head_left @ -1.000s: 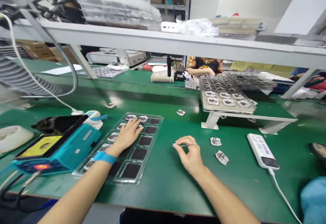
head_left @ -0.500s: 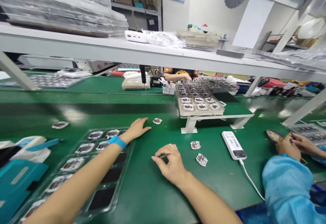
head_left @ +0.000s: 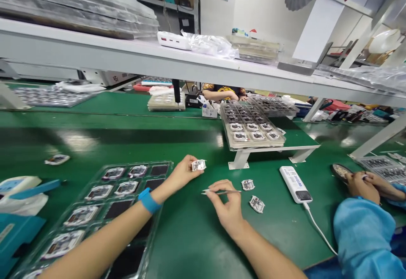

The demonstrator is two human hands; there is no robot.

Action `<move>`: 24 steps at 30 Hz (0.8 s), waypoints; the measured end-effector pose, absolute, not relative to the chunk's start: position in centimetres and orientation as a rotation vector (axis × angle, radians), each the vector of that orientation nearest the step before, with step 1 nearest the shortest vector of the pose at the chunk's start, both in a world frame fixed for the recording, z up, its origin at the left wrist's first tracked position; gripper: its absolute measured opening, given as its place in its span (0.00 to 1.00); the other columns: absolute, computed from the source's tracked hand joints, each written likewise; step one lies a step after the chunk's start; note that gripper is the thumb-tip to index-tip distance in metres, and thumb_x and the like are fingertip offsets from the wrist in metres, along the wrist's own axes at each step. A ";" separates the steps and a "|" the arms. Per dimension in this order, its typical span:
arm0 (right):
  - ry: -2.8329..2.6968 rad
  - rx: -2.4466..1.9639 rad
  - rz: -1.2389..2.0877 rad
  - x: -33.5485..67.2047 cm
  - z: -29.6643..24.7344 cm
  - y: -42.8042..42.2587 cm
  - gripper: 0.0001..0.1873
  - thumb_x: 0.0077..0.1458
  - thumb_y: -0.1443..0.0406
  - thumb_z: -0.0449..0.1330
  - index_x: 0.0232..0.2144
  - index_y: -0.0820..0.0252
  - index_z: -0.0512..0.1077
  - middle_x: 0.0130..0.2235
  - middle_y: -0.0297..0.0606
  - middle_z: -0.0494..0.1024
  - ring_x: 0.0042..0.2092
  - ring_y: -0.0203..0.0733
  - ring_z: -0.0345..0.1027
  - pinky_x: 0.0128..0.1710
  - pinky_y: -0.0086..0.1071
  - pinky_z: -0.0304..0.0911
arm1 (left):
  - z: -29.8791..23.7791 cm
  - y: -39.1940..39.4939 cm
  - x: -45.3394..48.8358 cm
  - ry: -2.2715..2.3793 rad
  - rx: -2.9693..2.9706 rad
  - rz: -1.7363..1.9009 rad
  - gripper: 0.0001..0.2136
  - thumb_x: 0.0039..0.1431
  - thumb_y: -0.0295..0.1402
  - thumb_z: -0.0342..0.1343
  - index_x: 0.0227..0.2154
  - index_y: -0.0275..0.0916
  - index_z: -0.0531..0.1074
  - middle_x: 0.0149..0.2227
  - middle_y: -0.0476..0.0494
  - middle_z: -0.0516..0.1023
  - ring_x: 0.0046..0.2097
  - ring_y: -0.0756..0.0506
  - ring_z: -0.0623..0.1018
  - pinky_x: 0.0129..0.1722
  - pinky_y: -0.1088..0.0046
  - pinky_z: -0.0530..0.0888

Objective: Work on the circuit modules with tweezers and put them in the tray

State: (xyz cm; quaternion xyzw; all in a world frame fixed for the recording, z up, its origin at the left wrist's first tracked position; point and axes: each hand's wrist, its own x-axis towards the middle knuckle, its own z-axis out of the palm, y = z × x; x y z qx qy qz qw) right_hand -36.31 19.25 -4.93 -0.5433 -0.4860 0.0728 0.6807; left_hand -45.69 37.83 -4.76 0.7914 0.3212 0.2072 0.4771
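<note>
Between the thumb and fingers of my left hand (head_left: 184,170) is a small white-framed electronic part (head_left: 198,165), lifted off the green bench. My right hand (head_left: 226,203) grips a pair of metal tweezers (head_left: 222,192), their tips pointing left. Under my left forearm lies a clear plastic tray (head_left: 151,232); some of its pockets hold similar parts (head_left: 99,191), others show dark bottoms. Two more of these loose parts, one upper (head_left: 248,185) and one lower (head_left: 256,204), lie on the bench to the right of my right hand.
A white raised stand (head_left: 239,160) bears stacked trays of parts (head_left: 250,122). A white power bank (head_left: 294,183) with a cable lies at right, near a co-worker's blue sleeve (head_left: 364,224). Another part (head_left: 57,159) is at far left. An overhead shelf (head_left: 190,61) crosses above.
My left hand has picked up the part from the bench and now holds it, its fingers closed. The tweezers in my right hand now point more plainly left. The view has shifted slightly.
</note>
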 end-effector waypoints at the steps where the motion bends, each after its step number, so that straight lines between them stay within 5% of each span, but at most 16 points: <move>1: -1.020 -1.181 0.201 -36.3 -4.7 19.1 0.02 0.57 0.65 0.65 0.32 0.56 0.75 0.34 0.38 0.80 0.39 0.44 0.75 0.42 0.39 0.68 | -4.5 36.2 -46.4 0.757 1.864 0.502 0.16 0.52 0.35 0.63 0.41 0.39 0.66 0.35 0.47 0.80 0.38 0.43 0.81 0.39 0.65 0.77; 7: -0.769 -1.071 0.453 -36.5 -4.4 19.1 0.08 0.53 0.61 0.68 0.32 0.56 0.74 0.35 0.37 0.80 0.40 0.43 0.76 0.43 0.37 0.71 | -2.2 28.8 -50.3 0.658 1.397 0.432 0.29 0.47 0.36 0.68 0.53 0.41 0.67 0.44 0.42 0.82 0.44 0.42 0.80 0.45 0.67 0.75; 11: -0.820 -1.097 0.554 -37.4 -4.8 19.1 0.08 0.52 0.60 0.69 0.31 0.56 0.75 0.34 0.37 0.80 0.39 0.43 0.76 0.42 0.37 0.70 | -1.9 27.1 -51.4 0.675 1.208 0.428 0.28 0.45 0.34 0.71 0.52 0.42 0.72 0.49 0.41 0.81 0.52 0.39 0.76 0.49 0.68 0.73; 18: -0.838 -1.065 0.528 -38.0 -5.0 18.9 0.08 0.54 0.60 0.69 0.31 0.56 0.76 0.34 0.37 0.79 0.38 0.42 0.75 0.41 0.35 0.70 | -2.3 27.0 -52.3 0.733 1.207 0.435 0.28 0.48 0.38 0.68 0.54 0.41 0.73 0.42 0.42 0.81 0.39 0.42 0.77 0.36 0.69 0.72; 24: -0.843 -1.109 0.586 -37.8 -5.1 19.0 0.10 0.53 0.58 0.70 0.29 0.57 0.76 0.32 0.38 0.79 0.36 0.42 0.74 0.38 0.35 0.70 | -2.3 27.0 -52.4 0.710 1.093 0.464 0.25 0.48 0.37 0.67 0.52 0.41 0.76 0.34 0.45 0.80 0.36 0.44 0.74 0.35 0.69 0.69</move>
